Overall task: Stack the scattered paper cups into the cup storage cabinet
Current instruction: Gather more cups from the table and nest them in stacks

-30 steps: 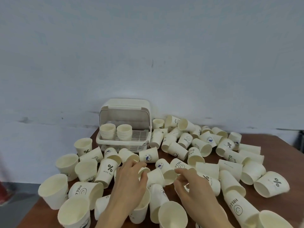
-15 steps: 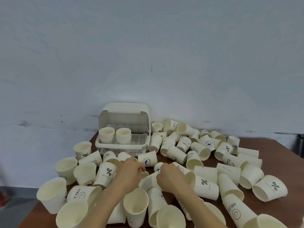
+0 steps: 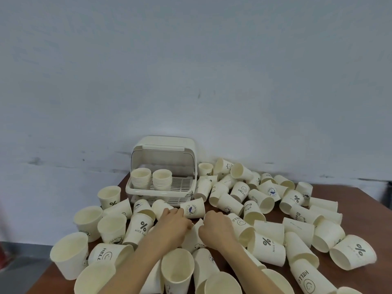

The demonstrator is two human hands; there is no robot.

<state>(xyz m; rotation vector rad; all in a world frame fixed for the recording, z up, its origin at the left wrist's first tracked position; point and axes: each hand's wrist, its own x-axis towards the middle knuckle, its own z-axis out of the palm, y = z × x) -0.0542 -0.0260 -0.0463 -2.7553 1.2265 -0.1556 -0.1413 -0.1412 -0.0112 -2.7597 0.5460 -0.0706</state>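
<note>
Hiding fingers (image 3: pixel 180 212) among paper cups (image 3: pixel 192 236)

Brown table (image 3: pixel 360 200) bearing scattered paper cups (image 3: pixel 267 251), most lying on their sides, some standing upright at the left. Cup storage cabinet (image 3: pixel 163 145) sitting at the table's far edge, lid raised, two cup stacks (image 3: pixel 151 179) standing inside. Left hand (image 3: pixel 172 224) and right hand (image 3: pixel 216 228) curling over one lying cup (image 3: pixel 194 235) among the pile. Pale wall (image 3: pixel 191 71) rising behind.
</note>
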